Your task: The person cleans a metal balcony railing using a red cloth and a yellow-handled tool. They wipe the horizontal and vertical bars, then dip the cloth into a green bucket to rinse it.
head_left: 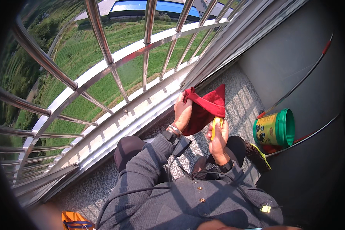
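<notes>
A red cloth (199, 118) hangs in front of me over the speckled stone ledge. My left hand (183, 110) pinches its upper left edge, where the fabric is bunched. My right hand (219, 138) is closed around a yellow-handled tool (217, 126), whose upper end meets the cloth's lower right edge. What kind of tool it is cannot be told, as the cloth and my fingers hide part of it.
Metal railings (118, 61) and a window track (132, 122) run along the left. At right are a green bucket (287, 128), a bristle brush (258, 158) and two long poles. An orange bag (74, 220) lies lower left. Black cables cross my lap.
</notes>
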`<state>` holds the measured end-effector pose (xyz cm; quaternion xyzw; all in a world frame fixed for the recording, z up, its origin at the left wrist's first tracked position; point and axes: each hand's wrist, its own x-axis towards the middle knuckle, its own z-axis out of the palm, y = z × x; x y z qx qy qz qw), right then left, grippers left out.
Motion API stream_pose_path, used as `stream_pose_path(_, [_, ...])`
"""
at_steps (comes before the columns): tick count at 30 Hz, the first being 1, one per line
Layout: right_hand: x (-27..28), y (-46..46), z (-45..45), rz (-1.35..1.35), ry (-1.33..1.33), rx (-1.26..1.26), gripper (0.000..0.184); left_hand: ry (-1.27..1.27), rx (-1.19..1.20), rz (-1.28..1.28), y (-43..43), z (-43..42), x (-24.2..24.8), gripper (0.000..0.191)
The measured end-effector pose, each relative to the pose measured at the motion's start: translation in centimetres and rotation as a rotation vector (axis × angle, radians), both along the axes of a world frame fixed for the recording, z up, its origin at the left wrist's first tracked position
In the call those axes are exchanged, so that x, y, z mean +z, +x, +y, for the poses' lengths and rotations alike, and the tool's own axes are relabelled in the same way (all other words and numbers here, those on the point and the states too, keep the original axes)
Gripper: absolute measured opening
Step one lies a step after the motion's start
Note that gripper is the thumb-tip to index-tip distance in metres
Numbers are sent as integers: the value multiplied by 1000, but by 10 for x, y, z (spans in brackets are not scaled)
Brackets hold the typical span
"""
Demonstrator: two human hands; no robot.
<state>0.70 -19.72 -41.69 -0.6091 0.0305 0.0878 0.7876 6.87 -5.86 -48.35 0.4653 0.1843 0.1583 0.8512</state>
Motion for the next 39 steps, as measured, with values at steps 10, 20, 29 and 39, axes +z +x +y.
stream_pose_path(10, [2, 1, 11, -191, -75, 111, 32, 669, -22, -32, 65, 31, 7, 48])
stream_pose_path(20, [7, 20, 33, 71, -61, 201, 21, 80, -56, -191, 19, 42, 10, 38])
stream_pose_path(29, [5, 10, -1, 141, -88, 161, 23, 715, 199, -183, 72, 33, 27, 31])
stream_pose_path(39, [-19, 37, 51, 172, 299, 151, 29, 622, 138, -248, 38, 42, -1, 40])
